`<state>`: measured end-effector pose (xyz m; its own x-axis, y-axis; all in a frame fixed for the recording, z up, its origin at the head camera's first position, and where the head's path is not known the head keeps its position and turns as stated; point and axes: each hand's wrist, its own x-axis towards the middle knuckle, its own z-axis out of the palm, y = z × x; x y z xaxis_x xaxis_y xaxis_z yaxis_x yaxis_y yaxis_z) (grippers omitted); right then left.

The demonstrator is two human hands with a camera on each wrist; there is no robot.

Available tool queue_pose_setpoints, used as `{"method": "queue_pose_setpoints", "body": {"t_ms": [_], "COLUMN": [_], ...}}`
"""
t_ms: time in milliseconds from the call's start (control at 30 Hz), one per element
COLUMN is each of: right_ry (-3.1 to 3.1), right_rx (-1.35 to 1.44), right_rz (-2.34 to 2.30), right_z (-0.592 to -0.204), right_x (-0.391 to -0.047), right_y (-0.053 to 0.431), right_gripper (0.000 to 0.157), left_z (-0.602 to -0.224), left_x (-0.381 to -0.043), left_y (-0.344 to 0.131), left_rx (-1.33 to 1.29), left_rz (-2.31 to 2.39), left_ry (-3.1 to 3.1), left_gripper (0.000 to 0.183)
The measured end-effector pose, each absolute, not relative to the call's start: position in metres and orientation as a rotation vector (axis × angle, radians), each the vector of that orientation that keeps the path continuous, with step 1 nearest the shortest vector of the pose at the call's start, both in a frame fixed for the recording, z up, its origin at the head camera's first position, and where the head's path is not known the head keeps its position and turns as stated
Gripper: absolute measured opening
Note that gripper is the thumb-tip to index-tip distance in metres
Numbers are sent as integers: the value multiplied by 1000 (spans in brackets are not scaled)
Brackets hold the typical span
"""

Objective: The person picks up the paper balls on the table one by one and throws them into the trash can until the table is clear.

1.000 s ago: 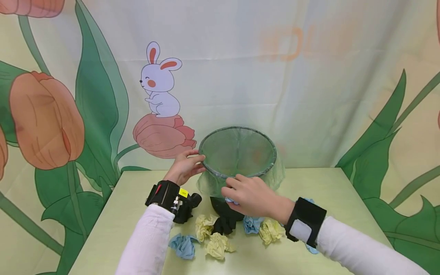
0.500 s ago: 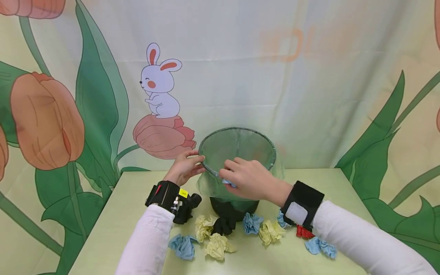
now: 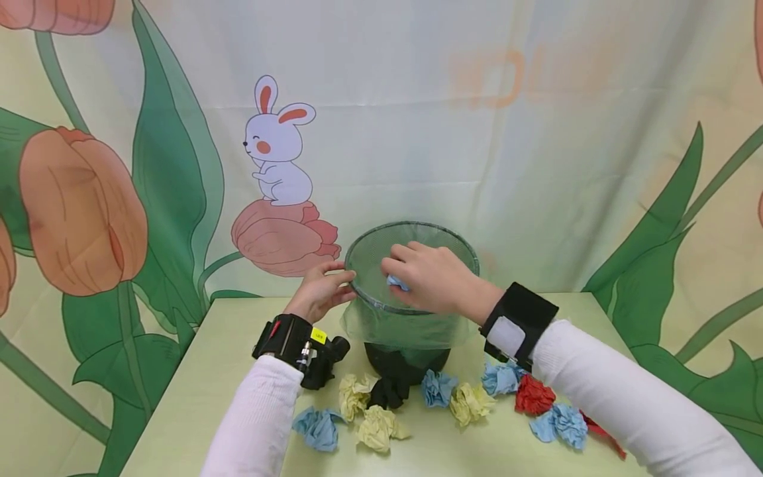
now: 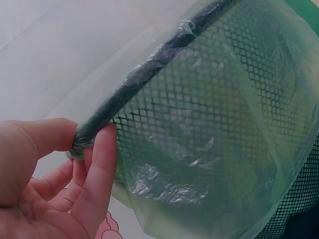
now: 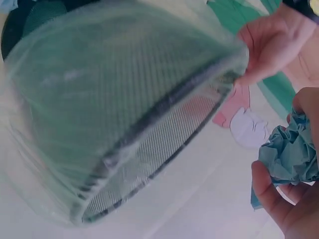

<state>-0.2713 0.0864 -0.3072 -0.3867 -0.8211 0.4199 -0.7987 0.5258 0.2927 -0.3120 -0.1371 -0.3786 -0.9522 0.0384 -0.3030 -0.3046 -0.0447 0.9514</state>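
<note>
A mesh wastebasket (image 3: 411, 358) stands upright on the table, lined with a thin green plastic bag (image 3: 381, 328) folded over its rim. My left hand (image 3: 320, 291) pinches the left side of that rim between thumb and fingers, as the left wrist view shows on the bag-covered edge (image 4: 149, 67). Over the basket's mouth is my right hand (image 3: 432, 278), gripping a crumpled ball of blue paper (image 5: 290, 154). In the head view only a bit of this paper shows under the fingers. The inside bottom of the basket is hidden.
In front of the basket lie yellow paper balls (image 3: 378, 427), a black one (image 3: 389, 392) and blue ones (image 3: 318, 427). To the right are a red paper ball (image 3: 534, 395) and more blue paper (image 3: 563, 426). A printed curtain (image 3: 417, 132) hangs behind the table.
My right hand has moved up and away from me, from the basket's front to over its mouth, carrying the blue paper. My left hand stays on the rim.
</note>
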Motion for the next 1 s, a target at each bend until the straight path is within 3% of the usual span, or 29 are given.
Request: {"method": "queue_pose_setpoints", "body": {"t_ms": [1000], "right_ry": [-2650], "right_rx": [1041], "right_rz": [125], "right_z": [-293], "right_x": [-316], "right_y": [101], "right_gripper": [18], "left_z": [-379], "left_x": [-311], "left_y": [-137], "left_rx": [-266], "left_rz": [2117], "left_ry": [1960], "left_gripper": [52]}}
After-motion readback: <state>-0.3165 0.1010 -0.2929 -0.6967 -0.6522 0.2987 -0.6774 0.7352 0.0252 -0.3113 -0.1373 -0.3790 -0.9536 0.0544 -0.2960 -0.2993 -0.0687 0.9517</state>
